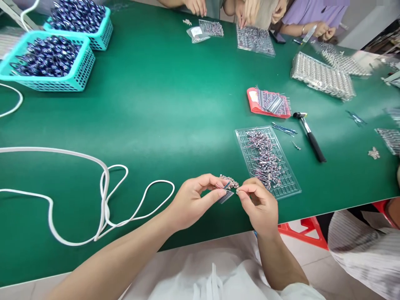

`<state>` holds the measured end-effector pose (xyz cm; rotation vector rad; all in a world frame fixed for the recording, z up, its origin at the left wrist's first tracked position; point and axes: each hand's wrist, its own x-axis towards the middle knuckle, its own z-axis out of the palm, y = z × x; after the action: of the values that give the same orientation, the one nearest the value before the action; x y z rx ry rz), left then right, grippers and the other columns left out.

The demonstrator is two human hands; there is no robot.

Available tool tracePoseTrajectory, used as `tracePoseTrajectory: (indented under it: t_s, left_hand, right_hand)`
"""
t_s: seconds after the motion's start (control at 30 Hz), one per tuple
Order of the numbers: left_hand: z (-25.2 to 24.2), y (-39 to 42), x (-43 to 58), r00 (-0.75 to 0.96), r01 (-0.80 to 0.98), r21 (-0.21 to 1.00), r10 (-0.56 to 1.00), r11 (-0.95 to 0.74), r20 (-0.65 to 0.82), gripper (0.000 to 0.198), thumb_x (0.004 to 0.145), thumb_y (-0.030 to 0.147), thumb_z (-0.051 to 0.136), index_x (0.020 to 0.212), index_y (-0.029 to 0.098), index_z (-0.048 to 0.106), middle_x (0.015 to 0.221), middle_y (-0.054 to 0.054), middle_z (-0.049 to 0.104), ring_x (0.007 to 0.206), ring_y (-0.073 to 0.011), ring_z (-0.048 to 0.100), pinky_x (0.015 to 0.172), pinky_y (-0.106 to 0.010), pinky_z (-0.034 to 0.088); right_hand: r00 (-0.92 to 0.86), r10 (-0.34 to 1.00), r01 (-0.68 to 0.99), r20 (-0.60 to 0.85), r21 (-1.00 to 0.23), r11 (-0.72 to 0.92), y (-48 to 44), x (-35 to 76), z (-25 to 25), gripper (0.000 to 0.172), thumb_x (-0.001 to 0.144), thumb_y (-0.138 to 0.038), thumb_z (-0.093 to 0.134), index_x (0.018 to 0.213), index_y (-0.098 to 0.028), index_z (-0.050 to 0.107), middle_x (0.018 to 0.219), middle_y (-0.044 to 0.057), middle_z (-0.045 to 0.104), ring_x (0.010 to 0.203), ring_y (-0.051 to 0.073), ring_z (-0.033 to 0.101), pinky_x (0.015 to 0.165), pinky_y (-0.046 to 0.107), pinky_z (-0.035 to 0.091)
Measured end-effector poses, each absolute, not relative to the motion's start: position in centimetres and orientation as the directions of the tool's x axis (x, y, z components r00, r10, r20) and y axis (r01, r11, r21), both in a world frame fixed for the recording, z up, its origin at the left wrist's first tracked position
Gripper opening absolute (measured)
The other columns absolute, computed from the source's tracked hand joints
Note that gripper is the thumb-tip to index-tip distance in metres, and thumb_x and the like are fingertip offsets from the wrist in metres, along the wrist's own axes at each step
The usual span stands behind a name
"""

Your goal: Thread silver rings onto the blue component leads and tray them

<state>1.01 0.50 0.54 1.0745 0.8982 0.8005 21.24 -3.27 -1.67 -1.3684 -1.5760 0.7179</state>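
Our left fingers (215, 196) pinch the strip (225, 197) and our right fingers (246, 201), at its three o'clock, apparently a bead (237, 191), so we do well to steady both low over the counter (156, 104).

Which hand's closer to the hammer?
Right. The right hand is below and left of the hammer in the picture; the left hand is farther off, on the right hand's far side from it.
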Motion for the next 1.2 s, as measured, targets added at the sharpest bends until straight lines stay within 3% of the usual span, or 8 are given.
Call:
tracePoseTrajectory:
  t_s: [0.1, 0.27, 0.53, 0.7, 0.87, 1.07, 1.2]
  left_hand:
    - [0.8, -0.1, 1.0, 0.459, -0.072, 0.986, 0.883, 0.153, -0.103, 0.007, 0.090, 0.023, 0.067, 0.085, 0.018, 0.067, 0.117, -0.012, 0.076, 0.110, -0.0254, 0.069, 0.098, -0.041, 0.053]
    - [0.8, -0.4, 1.3, 0.484, -0.069, 0.998, 0.874, -0.005, 0.037, 0.006, 0.091, 0.017, 0.064, 0.086, 0.019, 0.068, 0.117, -0.013, 0.077, 0.109, -0.0250, 0.071, 0.104, -0.045, 0.049]
    - [0.4, -0.7, 1.7, 0.464, -0.055, 0.998, 0.885, -0.015, 0.039, 0.007, 0.089, 0.015, 0.066, 0.086, 0.019, 0.069, 0.119, -0.013, 0.077, 0.111, -0.0238, 0.071, 0.106, -0.043, 0.048]
    - [0.3, -0.8, 1.7, 0.456, -0.069, 0.996, 0.890, 0.052, -0.014, 0.006, 0.088, 0.015, 0.067, 0.085, 0.020, 0.069, 0.119, -0.011, 0.077, 0.111, -0.0240, 0.071, 0.108, -0.043, 0.047]
    - [0.5, -0.8, 1.7, 0.462, -0.163, 0.953, 0.873, 0.257, -0.156, 0.007, 0.088, 0.019, 0.069, 0.082, 0.022, 0.071, 0.117, -0.006, 0.078, 0.118, -0.0275, 0.068, 0.108, -0.045, 0.048]
    - [0.7, -0.6, 1.9, 0.482, -0.306, 0.833, 0.829, 0.461, -0.283, 0.010, 0.082, 0.025, 0.078, 0.078, 0.018, 0.071, 0.115, -0.010, 0.078, 0.108, -0.0279, 0.070, 0.084, -0.038, 0.059]
    - [0.5, -0.4, 2.0, 0.488, -0.349, 0.787, 0.816, 0.508, -0.310, 0.014, 0.079, 0.026, 0.081, 0.077, 0.016, 0.070, 0.113, -0.012, 0.079, 0.102, -0.0248, 0.072, 0.079, -0.034, 0.059]
  right_hand:
    - [0.047, 0.962, 0.360, 0.270, -0.903, 0.236, -3.3, 21.0, -1.5, 0.011, 0.092, -0.015, 0.060, 0.085, -0.022, 0.065, 0.080, 0.001, 0.058, 0.074, 0.015, 0.058, 0.064, 0.028, 0.048]
    - [0.052, 0.960, 0.338, 0.277, -0.909, 0.244, -3.2, 20.6, -1.7, 0.010, 0.092, -0.017, 0.059, 0.087, -0.022, 0.065, 0.079, 0.001, 0.058, 0.074, 0.015, 0.058, 0.063, 0.028, 0.049]
    - [0.110, 0.937, 0.348, 0.331, -0.896, 0.276, -3.4, 20.3, -2.6, 0.008, 0.091, -0.015, 0.062, 0.089, -0.023, 0.066, 0.080, 0.000, 0.056, 0.074, 0.015, 0.056, 0.064, 0.029, 0.049]
    - [0.155, 0.905, 0.414, 0.396, -0.858, 0.305, -3.5, 20.0, -3.1, 0.008, 0.090, -0.016, 0.062, 0.090, -0.023, 0.065, 0.080, 0.001, 0.055, 0.075, 0.016, 0.057, 0.064, 0.031, 0.050]
    - [0.157, 0.860, 0.485, 0.485, -0.797, 0.360, -3.5, 19.9, -3.2, 0.015, 0.088, -0.011, 0.064, 0.095, -0.024, 0.065, 0.083, 0.001, 0.057, 0.075, 0.016, 0.060, 0.066, 0.032, 0.052]
    - [0.102, 0.796, 0.643, 0.596, -0.650, 0.404, -3.6, 19.9, -3.0, 0.024, 0.087, -0.009, 0.065, 0.103, -0.026, 0.066, 0.085, 0.002, 0.060, 0.074, 0.016, 0.061, 0.064, 0.033, 0.053]
    - [0.056, 0.771, 0.678, 0.635, -0.591, 0.437, -3.6, 19.9, -2.6, 0.029, 0.087, -0.006, 0.065, 0.107, -0.026, 0.066, 0.085, 0.002, 0.061, 0.074, 0.017, 0.061, 0.063, 0.033, 0.054]
